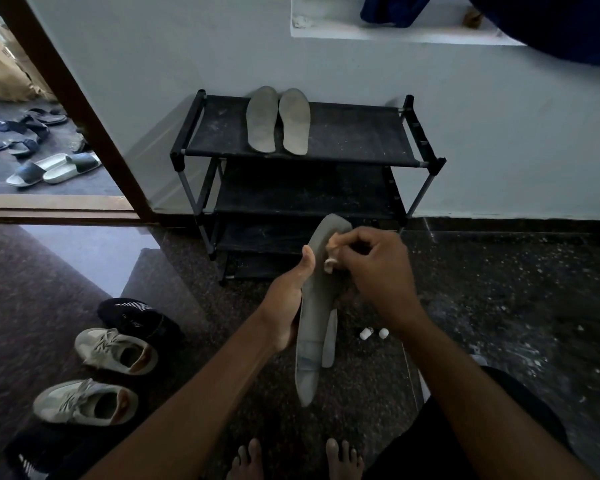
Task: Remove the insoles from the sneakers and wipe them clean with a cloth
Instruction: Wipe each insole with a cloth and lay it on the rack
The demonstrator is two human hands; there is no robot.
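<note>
A: Where do we find the hands?

B: Both are low in the middle of the view, in front of the shoe rack (343, 133). Our left hand (286, 306) grips a grey insole (314, 323) from its left side, the thumb lying up along the edge. The insole stands nearly upright, its wide end up by the rack's lower shelves and its narrow end hanging above the floor (499, 289).

A: And the right hand?

B: Our right hand (374, 268) has its fingers curled round a small pale cloth (333, 252), which it presses against the upper part of the insole.

A: What is the narrow grey strip (329, 341) just beside the insole?

B: We cannot tell whether it is a second insole seen edge-on.

A: Where are the other task things?

B: A pair of insoles (262, 121) lies side by side on the rack's top shelf, toes toward the wall. The 2 pale sneakers sit on the floor to our left, the far sneaker (116, 349) just beside a black shoe (136, 315) and the near sneaker (85, 401) closer to us.

A: Anything else?

B: 2 small white objects (365, 333) lie on the floor near our right wrist, and sandals (54, 168) lie beyond the doorway.
</note>
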